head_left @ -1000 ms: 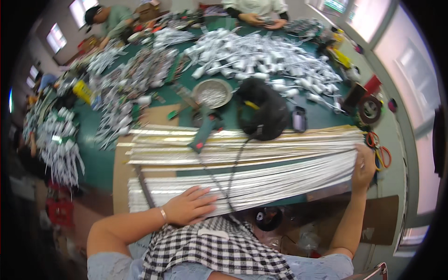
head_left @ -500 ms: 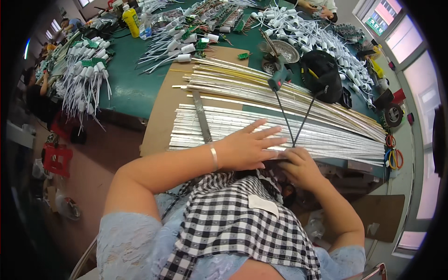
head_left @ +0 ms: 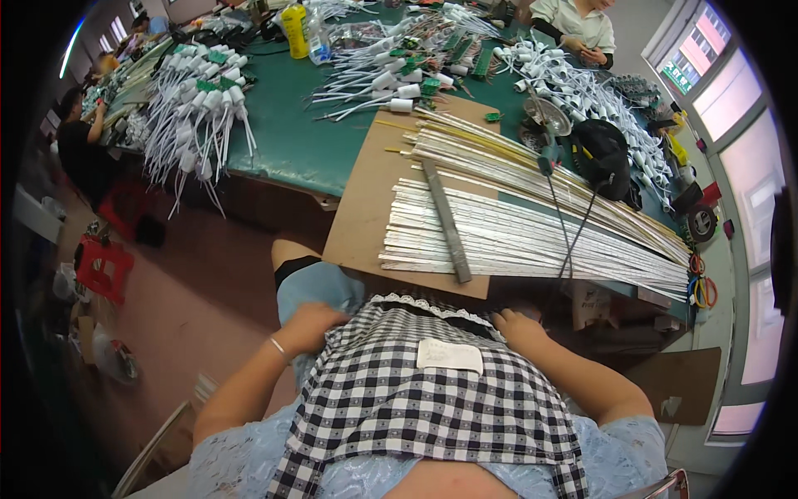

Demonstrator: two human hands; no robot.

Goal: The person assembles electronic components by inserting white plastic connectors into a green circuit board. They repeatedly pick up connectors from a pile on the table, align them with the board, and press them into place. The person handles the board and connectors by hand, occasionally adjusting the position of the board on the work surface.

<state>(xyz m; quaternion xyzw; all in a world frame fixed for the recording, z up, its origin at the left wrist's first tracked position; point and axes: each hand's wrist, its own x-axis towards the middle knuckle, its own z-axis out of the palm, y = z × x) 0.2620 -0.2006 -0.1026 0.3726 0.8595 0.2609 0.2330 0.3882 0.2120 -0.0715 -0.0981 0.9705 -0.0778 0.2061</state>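
Note:
A black-and-white checked apron [head_left: 391, 399] with a lace edge and a pale patch covers my lap. My left hand [head_left: 309, 326], with a bracelet at its wrist, is closed at the apron's left edge; its fingertips are partly hidden. At the opposite edge, the fingers of my right hand [head_left: 522, 329] curl onto the cloth. Beyond my lap, long thin silver strips [head_left: 515, 237] lie side by side on the bench, and a flat grey metal bar [head_left: 446, 220] rests across their left part. Neither hand touches the strips.
Brown cardboard [head_left: 357, 224] lies under the strips' left ends on a green bench [head_left: 287, 150]. White cylinders with wires [head_left: 204, 112] are heaped around it. A green-handled tool [head_left: 549, 158] trails dark cables over the strips. A co-worker [head_left: 582, 33] sits across; a red stool [head_left: 104, 266] stands left.
Both hands have left the near edge of the strips and come down to the apron's sides. The view has shifted, so the bench stands farther right, and the metal bar shows whole.

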